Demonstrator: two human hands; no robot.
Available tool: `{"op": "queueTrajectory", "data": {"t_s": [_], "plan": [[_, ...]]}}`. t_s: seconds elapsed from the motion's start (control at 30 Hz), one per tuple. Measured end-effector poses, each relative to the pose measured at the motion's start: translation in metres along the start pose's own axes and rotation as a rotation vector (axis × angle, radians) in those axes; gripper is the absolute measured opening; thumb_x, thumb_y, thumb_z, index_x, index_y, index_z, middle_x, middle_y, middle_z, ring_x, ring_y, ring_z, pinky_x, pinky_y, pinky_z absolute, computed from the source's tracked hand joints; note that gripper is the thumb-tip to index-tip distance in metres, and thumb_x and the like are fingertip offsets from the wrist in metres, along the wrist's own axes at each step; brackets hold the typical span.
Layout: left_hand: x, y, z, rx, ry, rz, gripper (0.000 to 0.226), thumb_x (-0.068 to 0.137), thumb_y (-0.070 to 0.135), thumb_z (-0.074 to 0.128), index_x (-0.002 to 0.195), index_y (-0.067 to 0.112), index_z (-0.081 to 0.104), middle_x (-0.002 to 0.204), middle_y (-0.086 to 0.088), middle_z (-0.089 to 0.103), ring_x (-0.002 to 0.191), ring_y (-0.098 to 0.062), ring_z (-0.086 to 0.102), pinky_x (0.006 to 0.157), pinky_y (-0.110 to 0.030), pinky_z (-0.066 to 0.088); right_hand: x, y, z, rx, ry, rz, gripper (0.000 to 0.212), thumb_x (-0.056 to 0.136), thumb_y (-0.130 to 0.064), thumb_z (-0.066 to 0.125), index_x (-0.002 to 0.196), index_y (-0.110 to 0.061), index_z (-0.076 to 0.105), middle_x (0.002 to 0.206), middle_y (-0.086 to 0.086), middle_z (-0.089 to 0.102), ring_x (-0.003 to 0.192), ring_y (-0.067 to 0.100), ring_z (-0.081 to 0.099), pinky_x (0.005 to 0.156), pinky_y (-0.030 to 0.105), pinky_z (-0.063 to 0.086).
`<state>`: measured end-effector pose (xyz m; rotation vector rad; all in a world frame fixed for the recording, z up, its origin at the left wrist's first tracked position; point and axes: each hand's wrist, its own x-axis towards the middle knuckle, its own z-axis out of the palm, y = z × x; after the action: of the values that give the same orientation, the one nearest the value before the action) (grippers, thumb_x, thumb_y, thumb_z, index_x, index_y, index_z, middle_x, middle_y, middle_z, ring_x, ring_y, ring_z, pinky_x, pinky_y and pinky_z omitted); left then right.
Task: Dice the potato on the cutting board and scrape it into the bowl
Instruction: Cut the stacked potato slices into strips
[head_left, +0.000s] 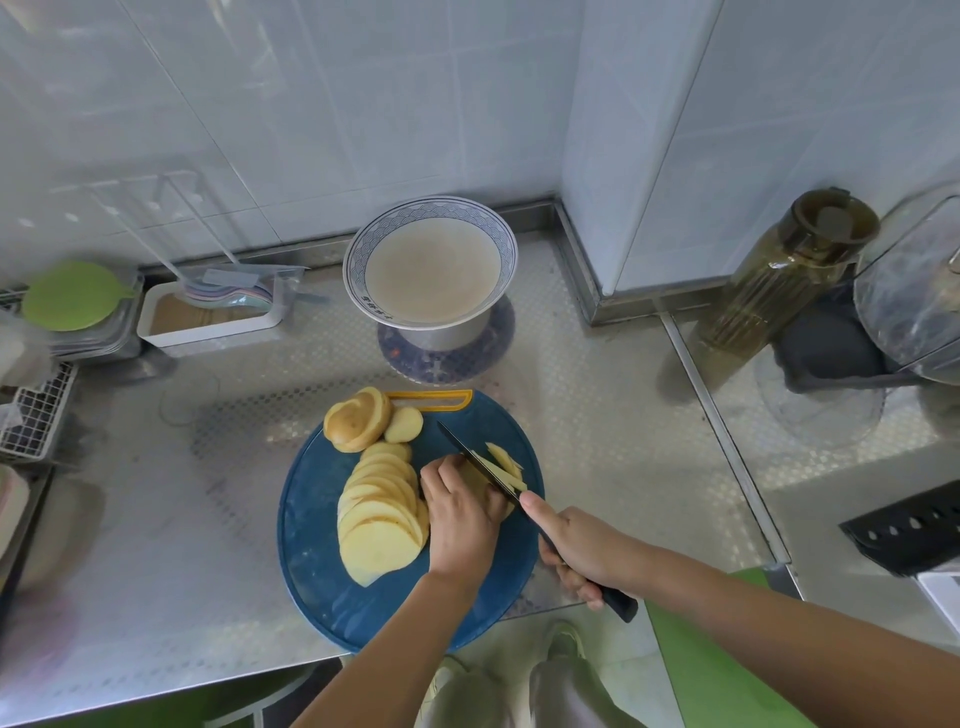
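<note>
1. Currently the left hand (460, 512) curls its fingers (441, 475) down onto the potato stack (480, 488), and the right hand (576, 551) grips the knife (475, 460) handle, forefinger along the spine.
2. To cut well, keep the fingertips tucked and the knuckles guiding the blade.
3. The blade runs from 5 to 11 o'clock, tip toward 11; cut strips (506, 465) lie at its 3 o'clock side.
4. Uncut slices (379, 514) fan from 12 to 6 on the cutting board (311, 545); the bowl (358, 260) waits at 12.

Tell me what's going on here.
A person is chopping on a blue board. The left hand holds a stack of potato slices steady while the right hand grips a knife and cuts strips off it. More slices lie fanned to the left, uncut. No potato shows in the bowl yet.
</note>
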<state>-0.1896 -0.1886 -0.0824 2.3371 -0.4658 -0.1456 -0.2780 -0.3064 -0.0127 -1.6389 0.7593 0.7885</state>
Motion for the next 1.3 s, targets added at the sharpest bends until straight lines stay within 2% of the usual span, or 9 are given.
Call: {"op": "queueTrajectory", "data": {"t_s": [0.23,0.43,0.6,0.7,0.83,0.97,1.07,1.17,1.3], "plan": [[-0.001,-0.003,0.003,-0.031,0.012,0.01,0.044,0.077,0.001,0.069,0.114,-0.01,0.048,0.114,-0.021,0.043,0.105,-0.035,0.049,0.094,-0.031,0.036,0.002,-0.001,0.0,0.021,-0.008,0.021,0.069,0.092,-0.076,0.02,0.062,-0.016,0.033,0.037,-0.002,0.032,0.032,0.014,0.03,0.045,0.027,0.035],[-0.001,-0.006,0.005,-0.025,0.044,0.063,0.05,0.069,0.006,0.08,0.107,-0.004,0.049,0.105,-0.021,0.047,0.094,-0.033,0.055,0.087,-0.03,0.043,0.013,-0.004,0.002,0.05,-0.009,0.045,0.068,0.092,-0.076,0.022,0.063,-0.016,0.033,0.04,-0.002,0.031,0.032,0.014,0.03,0.043,0.026,0.034],[-0.001,-0.005,0.002,-0.029,0.131,0.152,0.037,0.08,0.03,0.054,0.108,0.012,0.039,0.106,-0.017,0.044,0.094,-0.029,0.053,0.086,-0.031,0.046,0.02,0.0,0.01,0.03,0.044,-0.007,0.065,0.093,-0.074,0.022,0.06,-0.019,0.027,0.039,-0.004,0.025,0.033,0.014,0.024,0.042,0.026,0.028],[0.0,-0.005,0.0,-0.001,0.142,0.199,0.035,0.08,0.023,0.054,0.109,0.011,0.038,0.107,-0.008,0.035,0.096,-0.023,0.042,0.09,-0.04,0.05,0.024,0.003,0.015,-0.006,0.11,-0.024,0.062,0.096,-0.069,0.021,0.06,-0.018,0.026,0.037,-0.009,0.022,0.033,0.011,0.019,0.043,0.025,0.023],[0.001,-0.007,0.001,0.027,0.184,0.295,0.047,0.073,0.008,0.07,0.107,0.009,0.038,0.104,-0.006,0.032,0.093,-0.023,0.039,0.082,-0.048,0.054,0.027,0.004,0.018,-0.017,0.127,-0.022,0.062,0.096,-0.069,0.021,0.061,-0.018,0.027,0.038,-0.01,0.022,0.034,0.01,0.019,0.042,0.023,0.023],[0.002,-0.005,0.0,-0.013,0.165,0.195,0.034,0.08,0.03,0.05,0.107,0.012,0.037,0.104,-0.022,0.046,0.096,-0.02,0.04,0.086,-0.04,0.051,0.027,0.0,0.018,0.025,0.102,-0.001,0.064,0.094,-0.072,0.02,0.064,-0.016,0.031,0.037,-0.005,0.027,0.031,0.014,0.026,0.037,0.023,0.028],[-0.001,-0.006,0.001,0.007,0.129,0.176,0.038,0.08,0.032,0.047,0.107,0.005,0.042,0.102,-0.023,0.049,0.096,-0.024,0.047,0.088,-0.033,0.045,0.029,-0.003,0.015,0.053,0.087,-0.004,0.064,0.095,-0.072,0.022,0.066,-0.015,0.034,0.033,-0.007,0.029,0.03,0.013,0.029,0.038,0.023,0.029],[-0.001,-0.006,0.001,-0.044,0.075,0.084,0.045,0.078,0.029,0.046,0.107,-0.006,0.048,0.111,-0.018,0.043,0.101,-0.03,0.05,0.095,-0.032,0.041,0.029,0.0,0.007,0.199,0.027,0.001,0.066,0.091,-0.075,0.029,0.066,-0.015,0.035,0.041,-0.002,0.028,0.034,0.014,0.027,0.04,0.024,0.028],[-0.002,-0.008,0.005,-0.086,0.106,0.048,0.025,0.083,-0.003,0.052,0.107,-0.004,0.046,0.118,-0.008,0.035,0.105,-0.021,0.042,0.1,-0.036,0.039,0.027,0.002,-0.001,0.28,-0.024,-0.015,0.065,0.091,-0.074,0.034,0.067,-0.014,0.038,0.047,0.001,0.029,0.038,0.015,0.028,0.041,0.025,0.028]]}}
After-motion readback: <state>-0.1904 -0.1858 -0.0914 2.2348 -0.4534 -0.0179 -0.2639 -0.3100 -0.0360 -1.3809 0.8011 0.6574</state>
